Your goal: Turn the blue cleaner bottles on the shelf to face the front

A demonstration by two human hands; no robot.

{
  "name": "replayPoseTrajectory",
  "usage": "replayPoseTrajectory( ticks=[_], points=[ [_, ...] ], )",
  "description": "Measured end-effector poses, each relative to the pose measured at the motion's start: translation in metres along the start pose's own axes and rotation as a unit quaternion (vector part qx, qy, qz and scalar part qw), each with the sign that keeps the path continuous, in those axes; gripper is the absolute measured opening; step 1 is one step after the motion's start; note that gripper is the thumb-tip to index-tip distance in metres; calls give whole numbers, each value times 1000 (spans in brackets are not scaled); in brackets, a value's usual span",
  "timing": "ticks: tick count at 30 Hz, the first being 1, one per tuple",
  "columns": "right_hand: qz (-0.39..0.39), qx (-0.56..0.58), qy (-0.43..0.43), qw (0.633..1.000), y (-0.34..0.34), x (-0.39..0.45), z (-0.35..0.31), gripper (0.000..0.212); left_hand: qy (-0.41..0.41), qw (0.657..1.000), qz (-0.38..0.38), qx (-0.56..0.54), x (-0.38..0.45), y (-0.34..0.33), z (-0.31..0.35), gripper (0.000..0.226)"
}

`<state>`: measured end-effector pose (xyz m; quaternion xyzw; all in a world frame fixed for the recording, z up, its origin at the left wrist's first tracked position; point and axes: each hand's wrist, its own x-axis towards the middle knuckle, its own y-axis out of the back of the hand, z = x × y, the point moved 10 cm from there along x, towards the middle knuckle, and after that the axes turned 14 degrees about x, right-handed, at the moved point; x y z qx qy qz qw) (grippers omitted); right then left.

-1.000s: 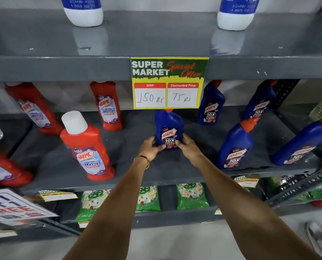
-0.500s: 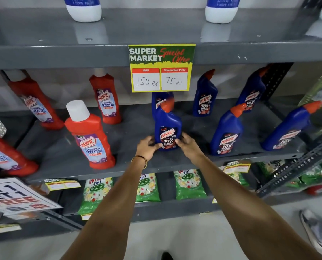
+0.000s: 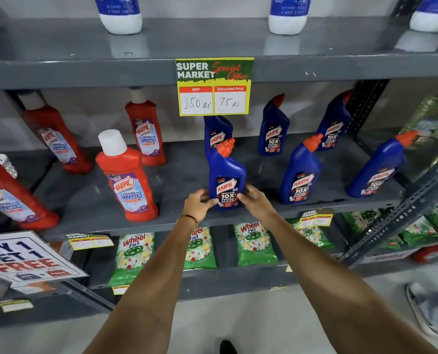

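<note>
Nearest the camera, two bare forearms reach up to the middle shelf. The left hand (image 3: 199, 203), a thin bangle at its wrist, and the right hand (image 3: 255, 201) close on either side of the lower body of a dark blue plastic cleaner bottle with an angled orange cap (image 3: 226, 175); the fingers of both curl against its sides, gripping it near the base. The bottle stands upright at the front of the grey metal shelf (image 3: 177, 221), its label turned toward the camera.

Judging by that, this bottle's turn looks about finished. The next move would call for letting go without rocking it, then checking the other blue bottles.

To the right stand two more blue bottles in the front row (image 3: 301, 172) (image 3: 376, 169), and three more stand behind (image 3: 217, 134) (image 3: 272, 126) (image 3: 334, 123); their labels all seem to face forward, though the far ones are small. Red plastic cleaner bottles with white caps (image 3: 127, 180) fill the left of the same shelf.

A yellow and green price sign (image 3: 214, 86) hangs from the shelf above, where white-based bottles stand. Below, green detergent packets (image 3: 133, 256) lie in a row, over a pale floor.
</note>
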<state>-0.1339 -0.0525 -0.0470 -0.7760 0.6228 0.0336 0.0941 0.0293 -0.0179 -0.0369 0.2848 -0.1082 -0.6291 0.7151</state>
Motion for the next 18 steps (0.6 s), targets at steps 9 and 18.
replayPoseTrajectory(
  ticks=[9,18],
  points=[
    [-4,-3,5,1000,0,-8,-1,38,-1,1000,-1,9,-5,-2,-1,43],
    [39,-122,-28,991,16,-11,3,51,20,994,56,90,-10,11,-4,54]
  ],
)
